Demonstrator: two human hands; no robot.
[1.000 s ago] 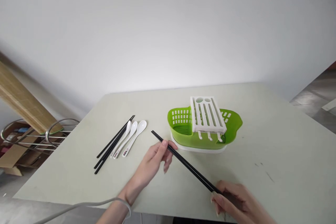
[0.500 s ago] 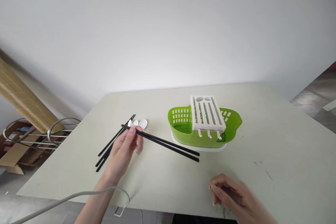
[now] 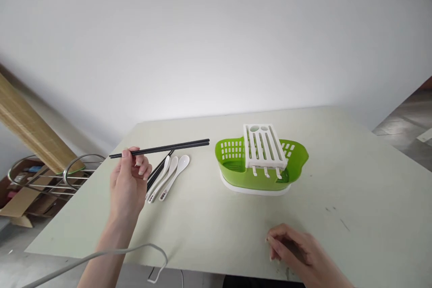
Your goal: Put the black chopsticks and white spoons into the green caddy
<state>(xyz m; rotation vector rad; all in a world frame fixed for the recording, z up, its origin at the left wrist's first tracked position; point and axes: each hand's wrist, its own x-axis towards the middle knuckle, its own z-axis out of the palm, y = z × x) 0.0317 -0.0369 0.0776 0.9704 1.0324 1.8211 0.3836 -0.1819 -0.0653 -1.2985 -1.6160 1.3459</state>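
My left hand [image 3: 129, 184] pinches a pair of black chopsticks [image 3: 172, 146] near their thin ends, above the table's left side. Their thick ends point right, towards a green drainer basket [image 3: 232, 175] on a white base. Across the basket's middle sits a white slotted holder [image 3: 266, 146] with two round holes and three hooks in front. Three white spoons [image 3: 175, 175] lie side by side, right of my left hand. More black chopsticks [image 3: 155, 174] rest beside them, partly hidden by that hand. My right hand [image 3: 297, 249] is closed near the front edge, its curled fingers holding nothing visible.
The pale table [image 3: 216, 229] stands against a white wall. A grey cable [image 3: 101, 254] passes over my left forearm. Left of the table are a metal rack [image 3: 72, 175], a cardboard box [image 3: 20, 198] and a leaning yellowish roll [image 3: 30, 126].
My left hand has moved left and turned, swinging the chopsticks' thick ends up and away from the table front. The spoons have come into fuller view. My right hand has barely moved.
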